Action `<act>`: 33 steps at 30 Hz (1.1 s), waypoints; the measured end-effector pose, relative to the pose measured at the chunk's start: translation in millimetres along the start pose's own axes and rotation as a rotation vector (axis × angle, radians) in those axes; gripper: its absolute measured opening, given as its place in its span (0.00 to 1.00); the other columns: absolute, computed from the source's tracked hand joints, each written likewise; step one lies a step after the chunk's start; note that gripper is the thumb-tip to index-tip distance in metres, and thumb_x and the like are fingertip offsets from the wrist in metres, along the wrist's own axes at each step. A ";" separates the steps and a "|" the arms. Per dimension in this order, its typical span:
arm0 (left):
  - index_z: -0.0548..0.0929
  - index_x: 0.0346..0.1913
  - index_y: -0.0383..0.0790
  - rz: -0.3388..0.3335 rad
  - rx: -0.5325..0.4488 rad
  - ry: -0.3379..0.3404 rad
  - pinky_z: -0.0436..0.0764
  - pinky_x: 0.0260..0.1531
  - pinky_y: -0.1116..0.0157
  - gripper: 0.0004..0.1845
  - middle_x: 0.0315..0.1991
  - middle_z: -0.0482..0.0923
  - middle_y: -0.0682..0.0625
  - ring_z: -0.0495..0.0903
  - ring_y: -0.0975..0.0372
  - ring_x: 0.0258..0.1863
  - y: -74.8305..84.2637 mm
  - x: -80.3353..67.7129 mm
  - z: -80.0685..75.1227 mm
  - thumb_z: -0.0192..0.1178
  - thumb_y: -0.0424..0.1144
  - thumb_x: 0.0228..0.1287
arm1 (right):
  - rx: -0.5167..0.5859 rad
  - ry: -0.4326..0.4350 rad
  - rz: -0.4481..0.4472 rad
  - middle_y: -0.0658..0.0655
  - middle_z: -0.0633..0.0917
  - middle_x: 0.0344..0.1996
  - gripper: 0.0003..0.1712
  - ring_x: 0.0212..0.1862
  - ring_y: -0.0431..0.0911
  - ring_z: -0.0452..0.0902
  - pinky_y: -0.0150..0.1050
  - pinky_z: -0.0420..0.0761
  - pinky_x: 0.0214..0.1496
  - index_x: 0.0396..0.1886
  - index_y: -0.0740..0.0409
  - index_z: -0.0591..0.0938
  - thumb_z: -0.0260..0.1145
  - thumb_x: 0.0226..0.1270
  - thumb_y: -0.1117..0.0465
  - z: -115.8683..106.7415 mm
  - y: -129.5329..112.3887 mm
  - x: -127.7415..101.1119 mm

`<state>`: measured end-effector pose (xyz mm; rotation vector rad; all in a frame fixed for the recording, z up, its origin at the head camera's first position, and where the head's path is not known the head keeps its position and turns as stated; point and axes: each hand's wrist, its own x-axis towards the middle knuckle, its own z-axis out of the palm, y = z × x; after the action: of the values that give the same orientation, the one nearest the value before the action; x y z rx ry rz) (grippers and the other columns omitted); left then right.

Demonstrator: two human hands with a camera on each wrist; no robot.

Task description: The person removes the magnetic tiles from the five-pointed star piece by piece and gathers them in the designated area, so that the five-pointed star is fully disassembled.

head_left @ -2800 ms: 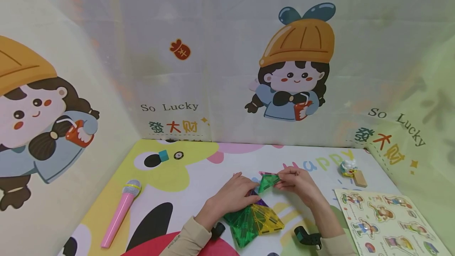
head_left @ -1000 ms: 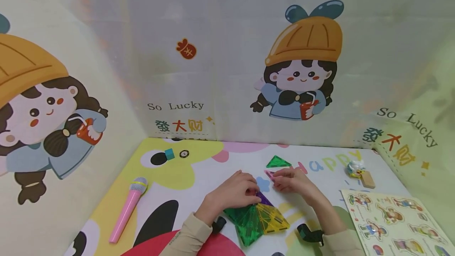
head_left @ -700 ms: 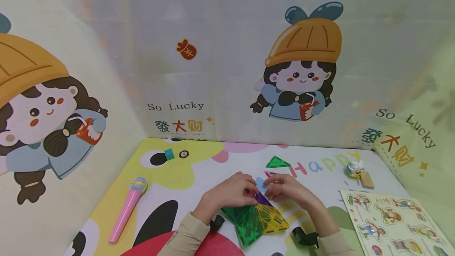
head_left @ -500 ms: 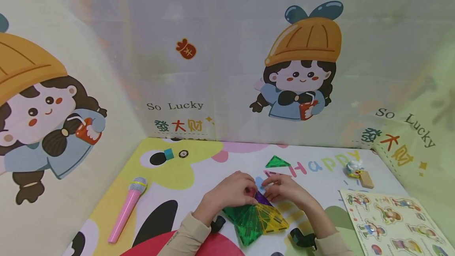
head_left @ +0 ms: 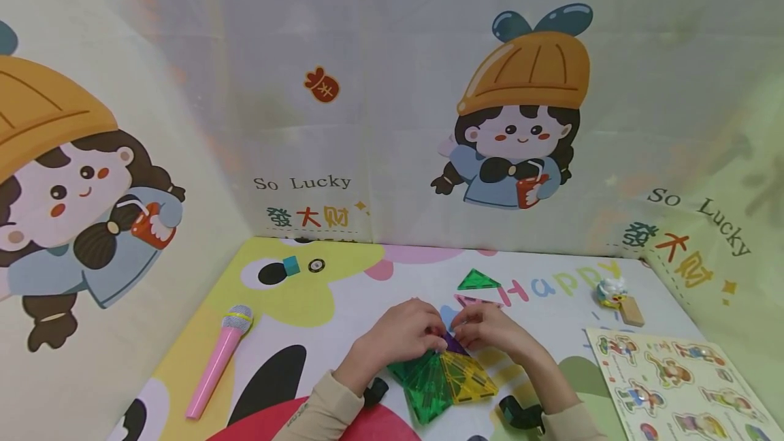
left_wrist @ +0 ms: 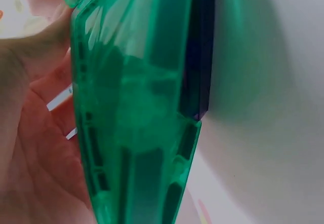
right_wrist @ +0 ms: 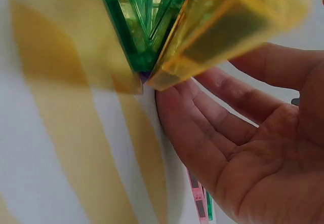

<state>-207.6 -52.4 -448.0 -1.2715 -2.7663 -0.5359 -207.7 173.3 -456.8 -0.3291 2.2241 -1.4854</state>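
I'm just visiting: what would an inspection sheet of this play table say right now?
Surface: cartoon-printed mat, flat.
Job's things: joined green, yellow and purple tiles lie by the hands; purple tile between the fingertips.
Clutter: loose green triangle, pink tile beside it, pink microphone, puzzle board, small toy with a wooden block, teal cube.
Grippers: left hand and right hand meet at the purple tile; whether the fingers pinch it cannot be told.
Cables: nothing seen.
Surroundings: printed cloth walls on three sides.
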 end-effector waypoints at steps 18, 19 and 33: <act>0.89 0.40 0.55 -0.087 0.050 0.047 0.79 0.53 0.62 0.15 0.32 0.84 0.64 0.78 0.71 0.35 7.5 5.2 6.7 0.55 0.55 0.72 | -0.013 -0.169 -0.056 0.62 0.86 0.45 0.19 0.44 0.46 0.81 0.37 0.82 0.46 0.51 0.65 0.81 0.65 0.63 0.60 -9.7 2.7 -9.6; 0.89 0.40 0.55 -0.090 0.048 0.048 0.79 0.52 0.62 0.15 0.32 0.84 0.64 0.78 0.71 0.35 7.1 5.1 7.0 0.55 0.56 0.72 | -0.021 -0.173 -0.061 0.62 0.86 0.44 0.19 0.43 0.45 0.81 0.37 0.81 0.45 0.50 0.65 0.81 0.65 0.62 0.60 -9.7 3.4 -9.6; 0.90 0.39 0.55 -0.093 0.054 0.060 0.78 0.50 0.67 0.17 0.31 0.84 0.64 0.78 0.71 0.34 6.0 5.1 6.9 0.54 0.56 0.73 | -0.183 -0.055 -0.097 0.53 0.84 0.30 0.14 0.32 0.42 0.77 0.34 0.78 0.35 0.37 0.62 0.81 0.71 0.61 0.56 5.2 0.3 -8.0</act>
<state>-205.9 -42.8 -451.8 -1.1017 -2.7812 -0.4936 -198.2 172.5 -456.9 -0.5360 2.3344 -1.3049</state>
